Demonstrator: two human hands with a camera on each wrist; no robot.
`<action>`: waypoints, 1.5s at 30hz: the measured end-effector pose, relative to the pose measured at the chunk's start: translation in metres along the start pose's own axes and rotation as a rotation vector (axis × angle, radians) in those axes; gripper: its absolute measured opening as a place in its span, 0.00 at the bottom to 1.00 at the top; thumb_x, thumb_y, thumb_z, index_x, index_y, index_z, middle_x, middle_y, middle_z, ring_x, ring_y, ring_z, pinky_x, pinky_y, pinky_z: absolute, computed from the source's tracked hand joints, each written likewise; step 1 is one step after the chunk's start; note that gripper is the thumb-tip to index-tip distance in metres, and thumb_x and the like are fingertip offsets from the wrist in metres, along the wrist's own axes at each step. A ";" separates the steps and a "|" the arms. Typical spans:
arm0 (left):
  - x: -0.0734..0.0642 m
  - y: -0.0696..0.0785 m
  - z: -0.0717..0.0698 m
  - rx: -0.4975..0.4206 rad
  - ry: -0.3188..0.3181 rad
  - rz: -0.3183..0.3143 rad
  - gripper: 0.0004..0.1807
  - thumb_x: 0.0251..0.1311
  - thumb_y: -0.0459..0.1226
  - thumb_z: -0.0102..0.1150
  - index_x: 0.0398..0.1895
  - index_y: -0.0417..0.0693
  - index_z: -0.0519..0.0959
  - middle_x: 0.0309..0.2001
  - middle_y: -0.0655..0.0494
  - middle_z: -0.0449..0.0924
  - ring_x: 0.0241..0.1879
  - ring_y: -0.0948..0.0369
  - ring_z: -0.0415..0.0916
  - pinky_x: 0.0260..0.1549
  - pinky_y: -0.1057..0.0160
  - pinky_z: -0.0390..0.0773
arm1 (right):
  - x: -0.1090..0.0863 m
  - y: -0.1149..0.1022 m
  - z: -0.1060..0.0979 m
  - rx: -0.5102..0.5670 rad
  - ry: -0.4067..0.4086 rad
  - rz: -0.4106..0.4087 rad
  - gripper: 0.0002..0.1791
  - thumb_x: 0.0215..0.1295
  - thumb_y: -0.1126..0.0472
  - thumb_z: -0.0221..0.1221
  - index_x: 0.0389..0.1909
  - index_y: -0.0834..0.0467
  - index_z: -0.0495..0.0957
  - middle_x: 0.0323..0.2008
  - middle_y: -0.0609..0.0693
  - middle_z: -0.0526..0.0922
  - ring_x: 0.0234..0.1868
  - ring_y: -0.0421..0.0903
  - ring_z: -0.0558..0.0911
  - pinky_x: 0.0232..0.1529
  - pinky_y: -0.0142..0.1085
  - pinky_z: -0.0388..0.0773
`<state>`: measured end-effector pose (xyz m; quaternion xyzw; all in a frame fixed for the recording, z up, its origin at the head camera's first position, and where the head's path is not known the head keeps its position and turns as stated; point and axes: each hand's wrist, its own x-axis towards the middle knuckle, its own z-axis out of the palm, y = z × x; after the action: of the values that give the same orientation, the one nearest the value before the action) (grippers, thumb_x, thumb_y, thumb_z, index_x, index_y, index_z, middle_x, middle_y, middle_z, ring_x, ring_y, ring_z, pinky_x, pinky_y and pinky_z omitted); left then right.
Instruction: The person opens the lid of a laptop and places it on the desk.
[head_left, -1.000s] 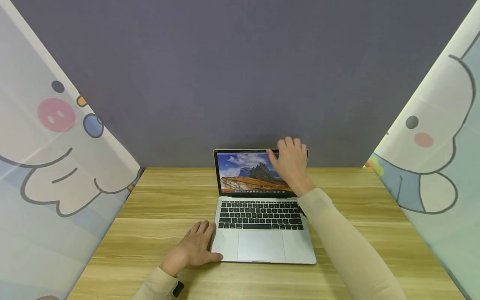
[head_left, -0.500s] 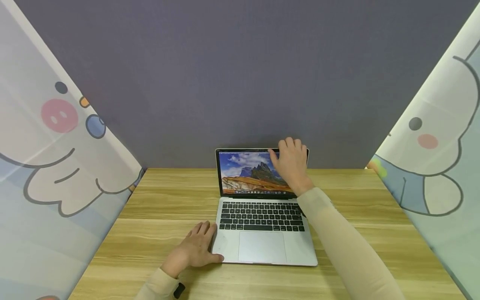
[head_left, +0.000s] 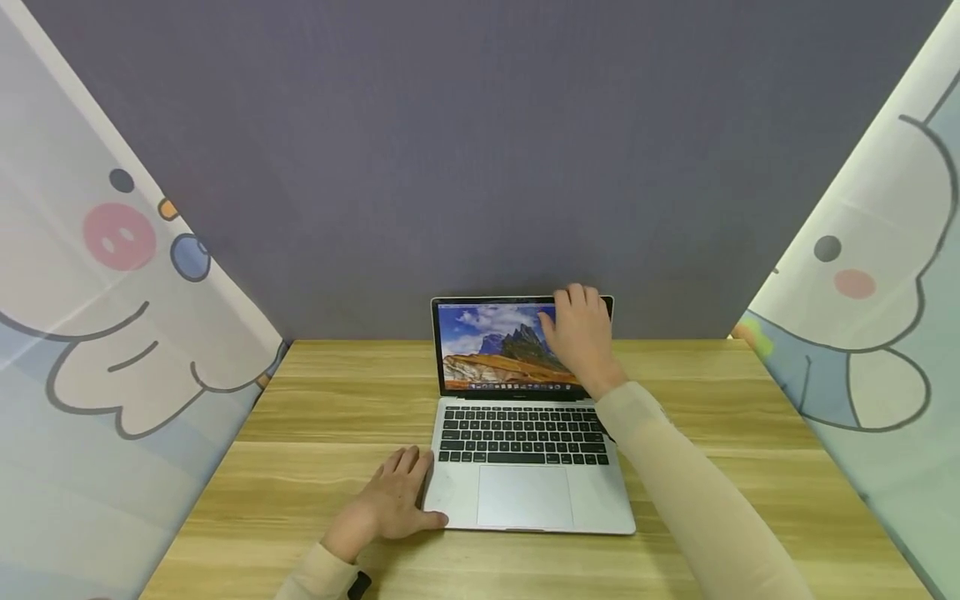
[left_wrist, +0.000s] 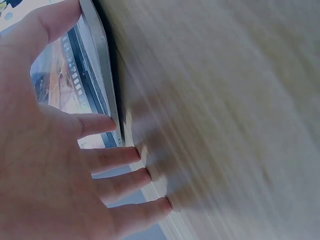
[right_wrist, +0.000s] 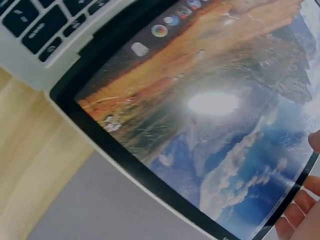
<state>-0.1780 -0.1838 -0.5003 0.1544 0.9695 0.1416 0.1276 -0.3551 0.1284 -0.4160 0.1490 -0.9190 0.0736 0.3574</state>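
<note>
An opened silver laptop (head_left: 525,496) stands on the wooden table, its lit screen (head_left: 495,342) showing a mountain picture. Over the screen's top edge, toward its right corner, my right hand (head_left: 581,333) grips the lid, thumb on the front side. In the right wrist view the fingers (right_wrist: 295,212) show at that same edge, beside the bright display. Spread wide, my left hand (head_left: 393,496) lies at the laptop's front left corner. Its thumb (left_wrist: 55,20) reaches the front edge, while the other fingers extend along the left side toward the tabletop.
The wood-grain table (head_left: 322,392) extends on both sides of the laptop. A grey panel (head_left: 480,150) rises behind it, close to the screen. Cartoon-printed sheets (head_left: 90,333) flank the table on the left and right.
My right hand has shifted slightly down at the lid's top edge, its thumb lower over the screen. The left hand keeps its place, and the laptop looks nearly the same.
</note>
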 end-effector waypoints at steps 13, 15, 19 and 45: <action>-0.003 -0.001 0.002 0.008 0.016 0.005 0.58 0.50 0.65 0.69 0.75 0.37 0.61 0.72 0.30 0.59 0.72 0.32 0.55 0.65 0.29 0.61 | -0.009 0.007 -0.001 0.020 -0.112 -0.072 0.30 0.73 0.54 0.59 0.67 0.69 0.71 0.62 0.65 0.72 0.64 0.63 0.70 0.67 0.54 0.69; -0.003 -0.001 0.002 0.004 0.019 0.008 0.58 0.50 0.65 0.69 0.75 0.37 0.61 0.72 0.30 0.59 0.71 0.32 0.55 0.65 0.29 0.60 | -0.009 0.007 -0.001 0.021 -0.112 -0.082 0.30 0.72 0.55 0.59 0.67 0.70 0.71 0.62 0.66 0.72 0.64 0.63 0.71 0.67 0.54 0.69; -0.003 -0.003 0.003 -0.007 0.020 0.011 0.57 0.51 0.64 0.69 0.75 0.37 0.61 0.72 0.30 0.58 0.72 0.31 0.54 0.65 0.28 0.59 | -0.008 0.008 -0.001 0.017 -0.130 -0.091 0.30 0.72 0.55 0.59 0.68 0.69 0.70 0.63 0.65 0.72 0.64 0.63 0.70 0.67 0.54 0.69; -0.007 -0.001 0.002 0.000 0.013 0.007 0.57 0.51 0.64 0.70 0.75 0.37 0.61 0.72 0.30 0.58 0.72 0.32 0.54 0.66 0.29 0.60 | -0.008 0.007 -0.005 0.065 -0.471 -0.010 0.33 0.77 0.51 0.52 0.77 0.60 0.60 0.79 0.65 0.49 0.79 0.63 0.49 0.78 0.56 0.45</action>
<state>-0.1715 -0.1864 -0.5011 0.1569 0.9697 0.1429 0.1206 -0.3485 0.1383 -0.4180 0.1782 -0.9734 0.0646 0.1287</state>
